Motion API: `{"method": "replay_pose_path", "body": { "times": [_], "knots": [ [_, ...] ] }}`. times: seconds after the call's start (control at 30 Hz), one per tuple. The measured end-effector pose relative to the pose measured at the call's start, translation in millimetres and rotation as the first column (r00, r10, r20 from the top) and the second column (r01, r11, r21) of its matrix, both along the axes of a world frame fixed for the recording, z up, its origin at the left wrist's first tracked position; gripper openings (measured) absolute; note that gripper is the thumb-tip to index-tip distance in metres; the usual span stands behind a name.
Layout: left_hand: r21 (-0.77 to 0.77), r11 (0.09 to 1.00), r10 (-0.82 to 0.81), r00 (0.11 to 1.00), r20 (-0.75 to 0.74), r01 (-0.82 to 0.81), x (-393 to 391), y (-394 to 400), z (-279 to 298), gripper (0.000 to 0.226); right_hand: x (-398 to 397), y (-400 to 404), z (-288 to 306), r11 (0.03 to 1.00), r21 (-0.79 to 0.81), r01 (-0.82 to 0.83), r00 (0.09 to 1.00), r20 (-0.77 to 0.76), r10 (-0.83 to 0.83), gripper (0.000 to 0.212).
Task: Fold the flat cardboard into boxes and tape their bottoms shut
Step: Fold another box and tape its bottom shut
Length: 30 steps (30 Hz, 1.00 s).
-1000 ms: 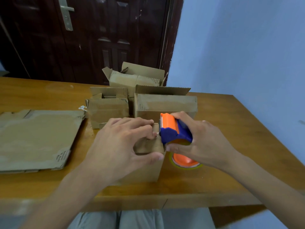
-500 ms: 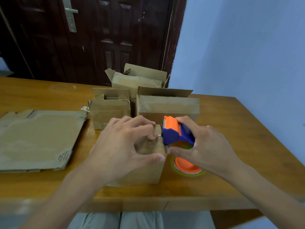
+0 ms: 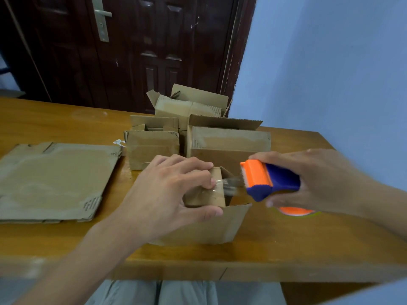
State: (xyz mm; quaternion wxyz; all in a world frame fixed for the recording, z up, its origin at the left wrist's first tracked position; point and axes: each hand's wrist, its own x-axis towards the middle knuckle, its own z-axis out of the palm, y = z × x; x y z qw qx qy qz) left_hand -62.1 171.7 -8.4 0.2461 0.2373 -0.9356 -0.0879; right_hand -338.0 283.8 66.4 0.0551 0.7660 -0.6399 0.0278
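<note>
Mid-task: three folded boxes (image 3: 198,137) stand at 12 o'clock on the surface (image 3: 286,243), flat cardboard (image 3: 55,179) waits at 9 o'clock, while the left hand (image 3: 167,194) pins tape on the current box (image 3: 209,223) and the right hand (image 3: 312,181) grips the tape dispenser (image 3: 268,181).

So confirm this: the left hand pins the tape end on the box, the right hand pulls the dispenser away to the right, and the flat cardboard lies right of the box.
One thing is wrong. The head view shows the flat cardboard lying left of the box, not right. The rest holds: the left hand pins the tape on the box, and the right hand holds the dispenser off to the right.
</note>
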Motion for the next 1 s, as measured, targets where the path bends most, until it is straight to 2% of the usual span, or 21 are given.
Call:
{"method": "replay_pose_path", "body": {
  "times": [0.17, 0.37, 0.5, 0.6, 0.67, 0.73, 0.77, 0.83, 1.0],
  "knots": [
    [-0.021, 1.000, 0.013, 1.000, 0.016, -0.013, -2, 3, 3, 0.051, -6, 2, -3, 0.999, 0.045, 0.012, 0.998, -0.060, -0.009, 0.091],
    [-0.012, 0.998, 0.058, 0.978, 0.198, -0.057, -20, 16, 33, 0.055, -11, 1, -4, 0.992, 0.118, 0.040, 0.998, -0.056, -0.034, 0.090],
    [0.122, 0.989, 0.057, 0.979, 0.197, -0.082, -33, 10, 35, 0.048, -13, 5, 4, 0.998, 0.062, 0.034, 0.999, -0.040, -0.031, 0.086],
    [0.176, 0.981, 0.043, 0.978, 0.206, -0.080, -31, 7, 31, 0.058, -13, 7, 12, 0.998, 0.052, 0.022, 0.999, -0.029, -0.021, 0.084],
    [0.215, 0.973, 0.032, 0.977, 0.212, -0.079, -30, 8, 31, 0.073, -12, 6, 17, 0.999, 0.044, 0.013, 0.998, -0.060, -0.011, 0.082],
    [0.203, 0.976, 0.022, 0.962, 0.273, -0.080, -33, 4, 30, 0.091, -10, 6, 21, 0.999, 0.043, 0.015, 0.996, -0.087, -0.012, 0.083],
    [0.172, 0.982, 0.019, 0.947, 0.320, -0.078, -35, 2, 30, 0.092, -9, 6, 23, 0.999, 0.048, 0.019, 0.995, -0.096, -0.014, 0.083],
    [0.149, 0.986, 0.009, 0.920, 0.392, -0.073, -39, -2, 31, 0.084, -8, 6, 25, 0.998, 0.057, 0.023, 0.994, -0.107, -0.017, 0.083],
    [0.098, 0.992, 0.035, 0.902, 0.431, -0.085, -53, -2, 26, 0.069, -7, 6, 24, 0.995, 0.098, 0.035, 0.994, -0.111, -0.024, 0.083]
  ]
}}
